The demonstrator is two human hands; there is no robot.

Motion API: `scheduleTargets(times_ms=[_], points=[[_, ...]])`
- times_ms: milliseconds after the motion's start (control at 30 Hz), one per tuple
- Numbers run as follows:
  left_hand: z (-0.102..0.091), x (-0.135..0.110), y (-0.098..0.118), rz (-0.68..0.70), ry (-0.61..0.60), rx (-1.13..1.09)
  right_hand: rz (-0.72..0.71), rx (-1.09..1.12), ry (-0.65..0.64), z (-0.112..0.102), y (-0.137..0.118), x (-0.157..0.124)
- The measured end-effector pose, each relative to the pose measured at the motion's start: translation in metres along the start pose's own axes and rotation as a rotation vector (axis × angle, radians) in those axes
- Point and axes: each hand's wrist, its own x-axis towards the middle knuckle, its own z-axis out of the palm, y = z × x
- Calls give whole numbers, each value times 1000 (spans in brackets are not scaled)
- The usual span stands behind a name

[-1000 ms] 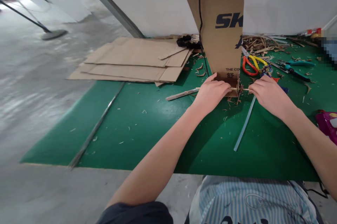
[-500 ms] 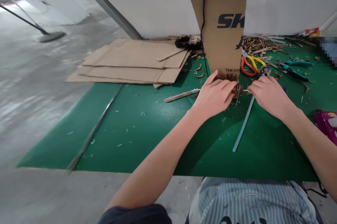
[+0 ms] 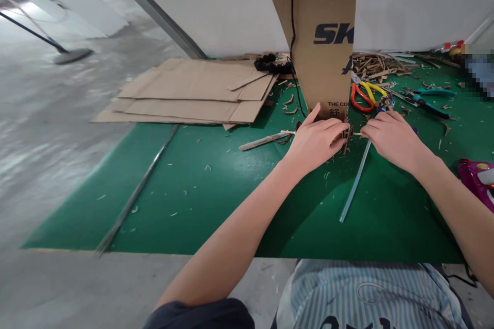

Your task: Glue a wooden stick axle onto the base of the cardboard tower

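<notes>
A tall brown cardboard piece with dark printed letters stands upright on the green mat. My left hand is closed around a small cardboard part at its foot. My right hand is closed in a pinch on a thin wooden stick that pokes out of that part. A small cardboard gear sits on the stick between the hands, mostly hidden by fingers.
Flat cardboard sheets lie at the back left. A clear tube and a flat wooden stick lie on the mat. Red-and-yellow scissors, teal pliers, cardboard scraps, a metal rod and a purple object are around.
My left hand slid right and closed over the small part at the foot of the cardboard. My right hand kept its pinch on the stick. The camera shifted slightly.
</notes>
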Motion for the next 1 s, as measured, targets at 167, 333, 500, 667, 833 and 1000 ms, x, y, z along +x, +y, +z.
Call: scheduleTargets(times_ms=[167, 333, 500, 667, 833, 1000], points=[[1, -2, -3, 4, -6, 23, -4, -23, -3, -2, 0, 1], [-7, -5, -7, -3, 35, 65, 31, -22, 43, -2, -3, 1], [7, -6, 15, -78, 61, 169, 36, -13, 85, 1, -5, 0], [19, -7, 31, -83, 105, 181, 51, -4, 121, 4, -1, -2], [19, -7, 30, -77, 89, 172, 41, 5, 135, 4, 0, -2], [20, -7, 29, -68, 101, 176, 40, -14, 160, 5, 0, -1]])
